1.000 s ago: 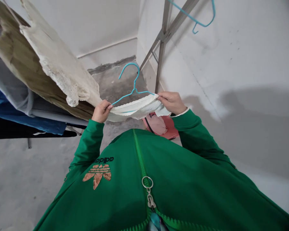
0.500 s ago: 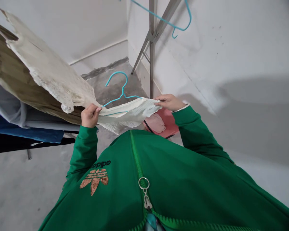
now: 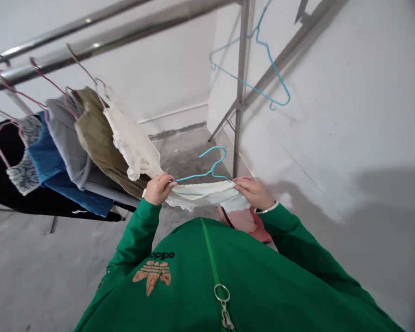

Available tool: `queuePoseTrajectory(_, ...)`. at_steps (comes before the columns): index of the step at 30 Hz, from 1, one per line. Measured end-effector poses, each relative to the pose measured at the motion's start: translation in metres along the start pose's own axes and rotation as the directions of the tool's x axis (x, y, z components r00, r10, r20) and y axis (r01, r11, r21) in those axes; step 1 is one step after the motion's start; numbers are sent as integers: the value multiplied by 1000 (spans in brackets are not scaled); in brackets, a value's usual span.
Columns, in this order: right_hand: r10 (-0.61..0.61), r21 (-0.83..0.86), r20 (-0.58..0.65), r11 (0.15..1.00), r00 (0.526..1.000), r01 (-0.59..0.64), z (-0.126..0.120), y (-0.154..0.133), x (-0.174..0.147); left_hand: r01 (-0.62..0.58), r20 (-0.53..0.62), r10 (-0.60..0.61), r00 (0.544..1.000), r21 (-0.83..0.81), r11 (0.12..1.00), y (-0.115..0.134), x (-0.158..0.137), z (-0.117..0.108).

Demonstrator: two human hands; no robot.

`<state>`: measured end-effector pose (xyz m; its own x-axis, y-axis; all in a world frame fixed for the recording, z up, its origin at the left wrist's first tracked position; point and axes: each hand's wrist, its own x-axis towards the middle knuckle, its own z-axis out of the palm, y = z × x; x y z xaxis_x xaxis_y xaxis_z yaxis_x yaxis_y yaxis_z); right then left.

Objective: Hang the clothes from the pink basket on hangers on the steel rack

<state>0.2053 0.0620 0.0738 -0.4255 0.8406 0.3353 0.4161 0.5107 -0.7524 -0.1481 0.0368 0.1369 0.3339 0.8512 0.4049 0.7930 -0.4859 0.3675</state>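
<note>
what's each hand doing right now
Left hand: closed, holding white cloth at one end of a blue hanger.
Right hand: closed, holding the cloth's other end.

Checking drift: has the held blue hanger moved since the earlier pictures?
Yes: the held blue hanger shifted right in view, nearer the rack's upright leg than in both earlier pictures. The camera moved too, so part may be viewpoint.
</note>
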Motion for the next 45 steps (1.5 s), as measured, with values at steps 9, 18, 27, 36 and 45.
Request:
queuePoseTrajectory(9,245,63,-54,968,968,-241,-20,-3,-6,-66,42,70,997,-97,993,-17,-5,-6)
queuePoseTrajectory(18,437,210,183,858,881,-469,-36,-27,0,-87,-87,85,993,-14,996,-4,5,3)
queuePoseTrajectory(27,639,402,173,649,750,-646,-71,-44,11,93,-209,-91,974,2,996,-9,-20,6)
queuePoseTrajectory(36,323,357,-47,889,945,-286,-29,-88,118,92,-2,-92,996,-71,993,6,-59,25)
queuePoseTrajectory(45,151,565,-156,824,976,-37,30,-138,238,142,-15,-142,990,-5,990,1,-94,26)
